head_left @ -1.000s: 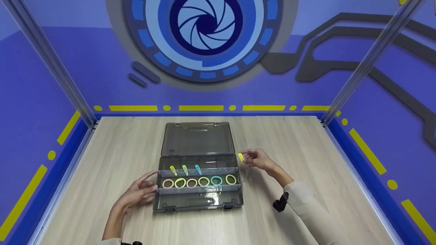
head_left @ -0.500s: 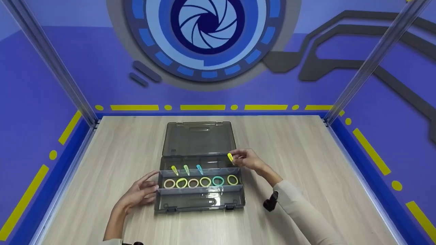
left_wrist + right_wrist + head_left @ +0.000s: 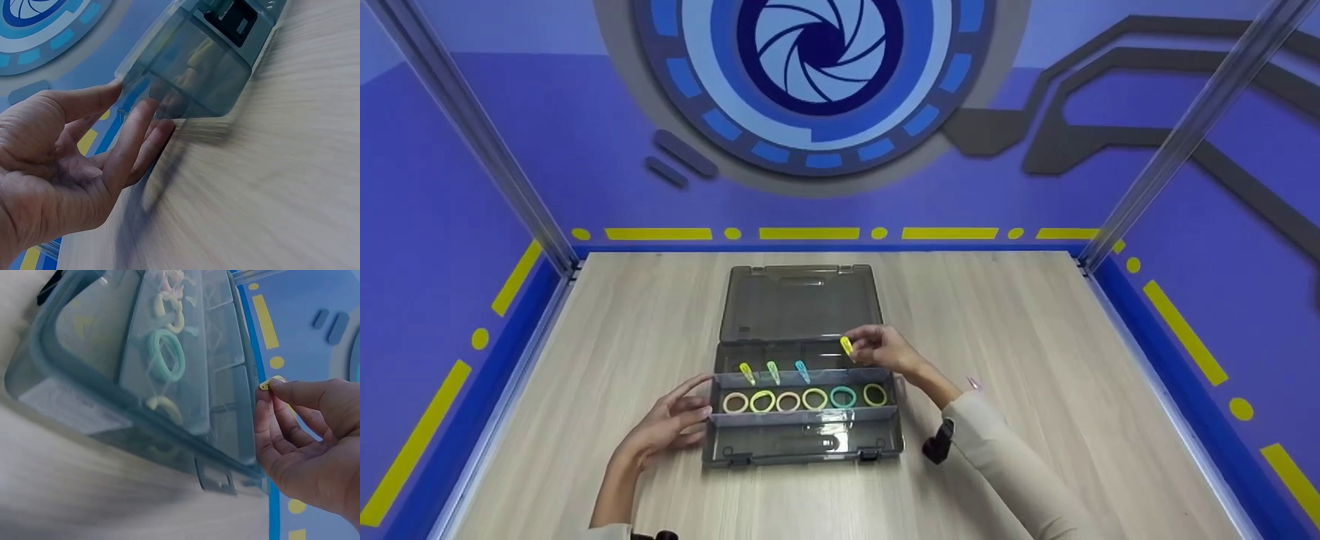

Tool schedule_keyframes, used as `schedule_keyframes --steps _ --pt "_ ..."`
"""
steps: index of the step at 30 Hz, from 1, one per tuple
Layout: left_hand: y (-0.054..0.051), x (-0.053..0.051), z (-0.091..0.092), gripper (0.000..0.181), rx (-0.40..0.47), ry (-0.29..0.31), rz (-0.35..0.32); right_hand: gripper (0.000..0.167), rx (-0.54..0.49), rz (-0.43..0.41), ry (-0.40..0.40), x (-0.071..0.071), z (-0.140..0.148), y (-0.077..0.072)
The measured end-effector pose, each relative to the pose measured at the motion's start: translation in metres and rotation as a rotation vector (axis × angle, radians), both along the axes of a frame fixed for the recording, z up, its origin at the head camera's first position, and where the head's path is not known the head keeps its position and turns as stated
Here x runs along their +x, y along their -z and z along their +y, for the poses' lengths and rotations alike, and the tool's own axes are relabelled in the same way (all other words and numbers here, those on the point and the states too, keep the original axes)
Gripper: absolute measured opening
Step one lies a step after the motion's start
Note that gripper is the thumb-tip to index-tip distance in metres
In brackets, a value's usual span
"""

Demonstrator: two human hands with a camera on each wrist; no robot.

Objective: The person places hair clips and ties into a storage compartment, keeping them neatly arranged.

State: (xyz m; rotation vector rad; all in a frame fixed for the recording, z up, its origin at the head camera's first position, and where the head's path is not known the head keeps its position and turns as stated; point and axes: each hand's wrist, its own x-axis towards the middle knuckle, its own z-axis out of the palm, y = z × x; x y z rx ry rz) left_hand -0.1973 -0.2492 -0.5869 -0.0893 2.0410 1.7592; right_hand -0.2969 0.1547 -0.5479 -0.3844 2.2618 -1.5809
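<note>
A smoky see-through plastic box (image 3: 780,442) lies on the table with its lid folded back. My left hand (image 3: 664,421) touches its left end, thumb at the upper edge and fingers against the side wall. My right hand (image 3: 889,351) pinches a yellow snap hair clip (image 3: 847,346) between thumb and fingertips, above the back compartments. Along the back divider stand a yellow clip (image 3: 747,373), a pale green clip (image 3: 772,373) and a blue clip (image 3: 802,371). Several ring-shaped hair ties fill the middle row, among them a teal hair tie (image 3: 179,354).
The open lid (image 3: 801,304) lies behind the box. A small pink item (image 3: 974,383) shows on the table just past the right sleeve, partly hidden by it. Printed walls and metal posts (image 3: 1177,135) bound the wooden table (image 3: 645,322).
My right hand has moved left with the yellow hair clip, from beside the box to over its back compartments. The pink item has come into view. My left hand stays at the box.
</note>
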Motion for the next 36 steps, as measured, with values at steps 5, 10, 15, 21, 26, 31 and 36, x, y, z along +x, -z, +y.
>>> schedule_keyframes --steps 5,10,15,21,26,31,36 --pt "-0.002 -0.003 0.0 0.072 0.01 0.007 0.009 0.036 -0.018 0.026 -0.022 -0.008 -0.011 0.007" --pt "-0.004 -0.006 -0.001 0.071 0.011 -0.004 0.008 0.031 0.035 0.094 -0.037 -0.012 -0.021 0.01" --pt "-0.003 -0.006 0.0 0.071 -0.005 -0.021 -0.001 0.025 0.129 0.178 -0.031 -0.013 -0.03 0.015" --pt "0.001 -0.001 0.0 0.073 0.003 -0.015 -0.032 0.023 0.258 0.212 -0.032 -0.008 -0.037 0.023" --pt "0.003 0.001 0.0 0.073 0.001 -0.012 -0.041 0.024 0.325 0.219 -0.035 -0.007 -0.042 0.026" --pt "0.001 0.0 0.0 0.073 -0.009 -0.021 -0.035 0.024 0.354 0.201 -0.009 -0.007 -0.047 0.023" --pt "0.001 0.0 0.001 0.072 -0.007 -0.021 -0.037 0.023 0.375 0.174 0.019 -0.007 -0.049 0.023"
